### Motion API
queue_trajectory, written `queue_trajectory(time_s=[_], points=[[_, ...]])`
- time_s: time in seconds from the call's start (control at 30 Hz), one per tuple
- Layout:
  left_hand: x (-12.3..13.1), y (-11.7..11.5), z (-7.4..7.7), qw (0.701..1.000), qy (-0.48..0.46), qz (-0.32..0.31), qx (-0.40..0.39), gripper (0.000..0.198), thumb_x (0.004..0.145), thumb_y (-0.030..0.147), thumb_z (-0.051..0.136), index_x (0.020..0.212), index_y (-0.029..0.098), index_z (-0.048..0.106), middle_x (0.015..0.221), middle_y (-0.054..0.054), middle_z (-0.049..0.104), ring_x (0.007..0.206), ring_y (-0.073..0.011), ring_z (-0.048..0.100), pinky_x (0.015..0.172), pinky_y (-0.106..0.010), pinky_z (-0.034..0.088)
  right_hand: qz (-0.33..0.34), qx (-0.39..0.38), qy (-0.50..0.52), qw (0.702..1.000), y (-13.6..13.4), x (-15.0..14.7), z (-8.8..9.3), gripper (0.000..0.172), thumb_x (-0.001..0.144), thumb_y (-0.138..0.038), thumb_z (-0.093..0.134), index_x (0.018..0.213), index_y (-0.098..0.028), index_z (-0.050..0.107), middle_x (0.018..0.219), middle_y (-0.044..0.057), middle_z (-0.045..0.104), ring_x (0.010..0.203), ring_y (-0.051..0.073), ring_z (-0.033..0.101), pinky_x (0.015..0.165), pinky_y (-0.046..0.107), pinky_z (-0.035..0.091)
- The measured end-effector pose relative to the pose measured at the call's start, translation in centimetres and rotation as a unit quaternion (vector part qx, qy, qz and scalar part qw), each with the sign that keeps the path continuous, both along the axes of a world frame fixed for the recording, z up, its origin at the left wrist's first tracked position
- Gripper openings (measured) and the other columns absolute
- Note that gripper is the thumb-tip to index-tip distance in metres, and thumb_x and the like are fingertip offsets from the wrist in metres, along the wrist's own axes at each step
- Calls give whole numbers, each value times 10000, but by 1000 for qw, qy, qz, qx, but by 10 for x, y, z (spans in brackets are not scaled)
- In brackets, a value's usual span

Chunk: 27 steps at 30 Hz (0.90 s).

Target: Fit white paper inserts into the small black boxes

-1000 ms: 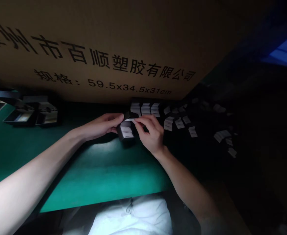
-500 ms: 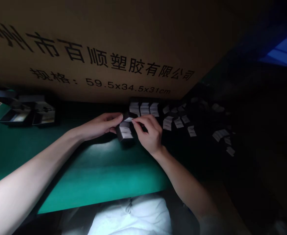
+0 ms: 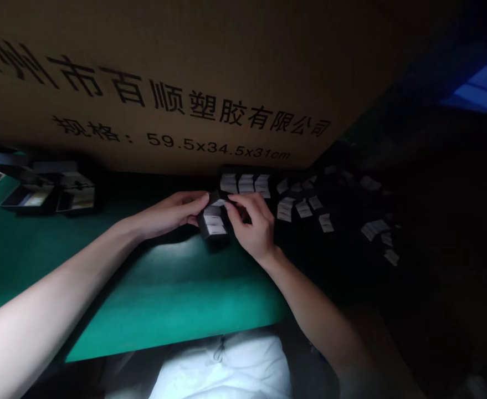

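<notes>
My left hand [image 3: 168,213] grips a small black box [image 3: 212,223] from the left, its fingers over the box's top edge. White folded paper shows in the box's open front. My right hand [image 3: 254,224] is at the box's right side, with fingertips pinching a white paper strip [image 3: 219,203] at the top of the box. Part of the box is hidden behind my fingers. Just beyond my hands, several white folded cards [image 3: 245,183] stand in a row in a dark holder.
A green work mat [image 3: 177,293] lies under my hands. Several loose white paper pieces [image 3: 303,208] are scattered on a dark surface to the right. Open black boxes [image 3: 47,191] stand at the far left. A printed cardboard carton [image 3: 177,88] rises behind everything.
My right fingertips have moved slightly left and closer to the box, with less of the white strip showing. The box stays in my left hand, and the view has shifted slightly.
</notes>
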<state>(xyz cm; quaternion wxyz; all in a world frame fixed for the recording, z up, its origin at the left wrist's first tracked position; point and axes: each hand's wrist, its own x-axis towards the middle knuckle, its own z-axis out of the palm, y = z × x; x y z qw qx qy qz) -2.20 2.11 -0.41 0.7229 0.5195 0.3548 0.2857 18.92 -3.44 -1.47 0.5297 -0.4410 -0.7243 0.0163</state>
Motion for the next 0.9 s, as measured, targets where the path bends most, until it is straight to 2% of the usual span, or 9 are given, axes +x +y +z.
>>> queue_trajectory(time_s=[0.13, 0.3, 0.53, 0.73, 0.9], points=[[1, 0, 1, 1000, -4, 10, -2, 511, 805, 627, 837, 991, 152, 815, 954, -104, 770, 853, -216, 707, 706, -291, 598, -3, -15, -1, 1000, -1, 1, -1, 125, 1045, -242, 605, 1083, -244, 725, 928, 46, 710, 817, 162, 696, 756, 301, 635], [2, -1, 2, 1000, 3, 13, 2, 526, 779, 645, 851, 959, 153, 809, 881, -83, 760, 836, -205, 691, 711, -289, 591, -14, -11, -7, 1000, -1, 1, 0, 116, 1049, -276, 611, 1036, -238, 720, 897, 35, 702, 691, 127, 642, 660, 261, 602], [0, -1, 1, 998, 39, -2, 44, 527, 814, 678, 797, 907, 159, 790, 849, -95, 732, 788, -236, 690, 673, -340, 588, -8, 5, -7, 1000, 0, 1, 0, 122, 1042, -225, 594, 1037, -235, 715, 885, 21, 693, 677, 114, 630, 679, 243, 593], [0, -1, 5, 997, 55, -12, 59, 528, 807, 693, 792, 865, 169, 773, 796, -72, 685, 693, -190, 624, 577, -290, 526, -18, -14, -18, 1000, 0, 2, -2, 125, 1034, -227, 590, 1036, -242, 714, 877, 15, 694, 656, 114, 620, 670, 251, 587], [1, -2, 7, 997, 47, -26, 56, 549, 793, 697, 806, 845, 152, 765, 745, -34, 631, 640, -120, 533, 532, -212, 442, -4, 26, -4, 1000, 0, 1, -1, 130, 1021, -177, 603, 1022, -218, 726, 863, 15, 701, 644, 102, 620, 649, 223, 571]])
